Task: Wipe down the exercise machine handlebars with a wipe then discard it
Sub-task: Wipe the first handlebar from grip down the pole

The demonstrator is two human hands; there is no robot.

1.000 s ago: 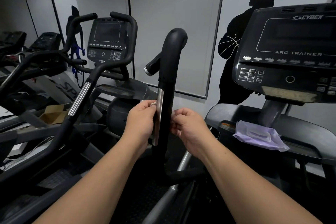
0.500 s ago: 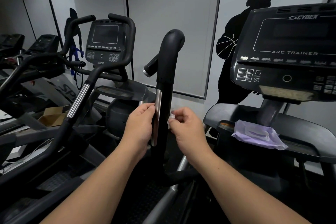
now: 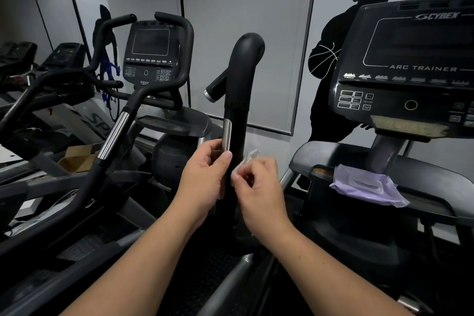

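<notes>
Most of the white wipe (image 3: 247, 161) is hidden inside the right hand (image 3: 256, 182), which pinches it just right of the upright black handlebar (image 3: 237, 120). The left hand (image 3: 205, 177) grips that handlebar's left side, covering the lower end of its metal strip (image 3: 226, 134). A purple wipe pack (image 3: 369, 187) lies on the machine's ledge, well right of the handlebar; its contents cannot be seen.

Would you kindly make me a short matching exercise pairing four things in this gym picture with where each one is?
Things:
1. wipe
2. wipe pack
3. left hand
4. cardboard box

Places:
A. on the Arc Trainer's ledge
B. low down behind the left machine
C. pinched in the right hand
D. on the handlebar's metal strip

Pairs: 1-C, 2-A, 3-D, 4-B
</notes>
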